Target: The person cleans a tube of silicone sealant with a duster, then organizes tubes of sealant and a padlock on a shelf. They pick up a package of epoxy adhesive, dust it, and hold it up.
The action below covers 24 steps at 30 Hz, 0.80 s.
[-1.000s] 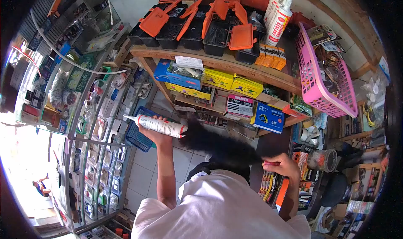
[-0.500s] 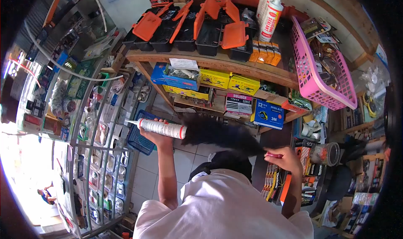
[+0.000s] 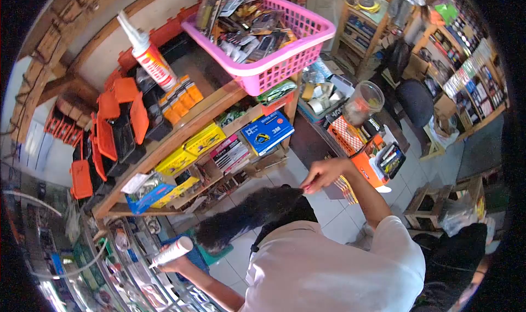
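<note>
My left hand (image 3: 176,265) is wrapped round a white sealant tube (image 3: 175,250) at the lower left, its nozzle pointing down and left near the glass shelving. My right hand (image 3: 326,173) grips the red handle of a dark feather duster (image 3: 241,213), whose fluffy head stretches left across my front towards the tube. Another silicone sealant tube (image 3: 152,65) stands upright on the wooden shelf, beside small orange boxes (image 3: 181,99).
A pink basket (image 3: 263,71) full of packaged goods sits on the wooden shelf (image 3: 159,146). Black bins with orange lids (image 3: 126,120) line its left part. Below are yellow boxes (image 3: 189,147) and a blue box (image 3: 268,132). A clear plastic tub (image 3: 365,99) stands to the right.
The view has swung right, so the shelf and basket appear further left. My left hand still holds the tube, lower in view; the duster now slants down to the left.
</note>
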Available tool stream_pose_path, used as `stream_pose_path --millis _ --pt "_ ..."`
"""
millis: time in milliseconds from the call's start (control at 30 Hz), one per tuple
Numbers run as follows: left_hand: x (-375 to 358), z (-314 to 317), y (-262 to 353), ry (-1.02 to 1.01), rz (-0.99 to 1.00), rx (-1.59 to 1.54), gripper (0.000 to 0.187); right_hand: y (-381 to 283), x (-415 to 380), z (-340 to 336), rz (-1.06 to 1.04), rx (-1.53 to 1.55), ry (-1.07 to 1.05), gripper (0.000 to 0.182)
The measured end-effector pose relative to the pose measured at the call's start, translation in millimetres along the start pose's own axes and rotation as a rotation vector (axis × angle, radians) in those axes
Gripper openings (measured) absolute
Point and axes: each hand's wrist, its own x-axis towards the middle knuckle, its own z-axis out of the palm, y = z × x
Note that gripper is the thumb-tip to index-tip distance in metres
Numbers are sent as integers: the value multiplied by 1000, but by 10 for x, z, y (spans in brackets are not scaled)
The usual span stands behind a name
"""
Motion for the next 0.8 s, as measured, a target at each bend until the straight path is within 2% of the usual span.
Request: stream_pose_path --millis 33,100,133,167,200,233,300,333,367,433,467,533,600,633,700,767,800 --pt "-20 33 34 -14 -8 -14 56 215 -140 -4 -1 2 17 30" --pt "120 -10 88 -4 8 -46 56 621 -371 11 -71 437 77 34" --pt "69 88 114 26 9 -10 57 858 -451 101 -77 434 90 34" --pt "31 161 119 56 12 28 57 1107 -507 255 -290 707 196 33" --pt "107 102 104 -7 16 23 59 1254 -518 379 -507 976 300 32" --pt "137 107 79 -17 12 21 59 1305 -500 454 -516 974 308 32" --pt "156 168 -5 106 77 122 58 1344 -481 511 -677 1388 586 29" --pt "74 193 -58 61 20 81 57 1314 -471 499 -631 1460 754 27" --pt "59 232 -124 54 16 75 57 1328 -429 411 -639 1455 757 27" --pt "31 299 -235 80 -32 89 55 1334 -326 111 -550 1491 1057 24" --pt "0 343 -289 76 -33 84 55 1296 -266 -96 -450 1446 1274 21" --pt "-132 524 -401 103 -55 147 53 1559 -165 -635 -441 1375 1361 18" --pt "-440 843 -482 146 -58 171 49 1724 -9 -1138 -392 1373 1595 12" --pt "-455 840 -498 147 -48 169 49 1976 116 -1354 -393 1377 1583 12" --pt "-402 809 -503 75 -89 235 46 2608 311 -1664 -137 1103 1878 8" --pt "-368 780 -437 33 -105 247 47 2842 455 -1755 -89 1129 1914 13" --pt "-485 897 -408 39 -62 262 46 2924 557 -1826 -2 1154 1969 10"
